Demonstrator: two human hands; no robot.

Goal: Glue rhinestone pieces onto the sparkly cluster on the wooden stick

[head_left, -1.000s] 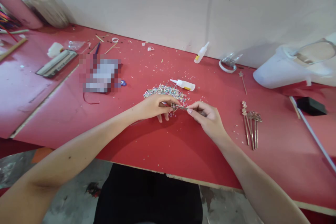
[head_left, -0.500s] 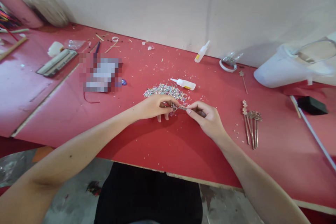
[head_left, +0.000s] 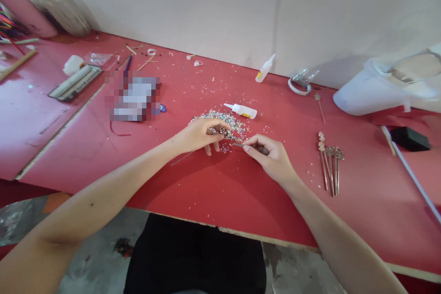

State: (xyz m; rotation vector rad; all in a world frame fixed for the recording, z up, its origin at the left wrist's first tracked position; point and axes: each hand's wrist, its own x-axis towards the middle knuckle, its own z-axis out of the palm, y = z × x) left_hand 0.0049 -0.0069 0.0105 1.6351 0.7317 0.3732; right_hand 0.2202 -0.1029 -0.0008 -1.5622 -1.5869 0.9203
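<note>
My left hand point(head_left: 203, 133) is closed around a metal hair stick, its ornate head point(head_left: 224, 133) showing between thumb and fingers. The stick's thin shaft point(head_left: 182, 158) comes out below my wrist to the left. My right hand point(head_left: 267, 150) pinches a slim metal tool point(head_left: 237, 144), possibly tweezers, its tip pointing left at small gems just short of the ornament. Behind and under my left hand spreads a pile of tiny multicoloured gems point(head_left: 229, 119). A white glue bottle point(head_left: 245, 111) with a yellow label lies at the pile's far edge.
Several finished-looking hair sticks point(head_left: 330, 165) lie to the right. A second glue bottle point(head_left: 264, 69) and a tape roll point(head_left: 299, 85) are by the wall. A white bucket point(head_left: 361, 87) and a black block point(head_left: 409, 138) sit at right; a pixelated object point(head_left: 134, 98) lies left.
My left hand has moved slightly left and up with the hair stick, whose shaft now shows below the wrist. The right hand's tool has come apart from the ornament.
</note>
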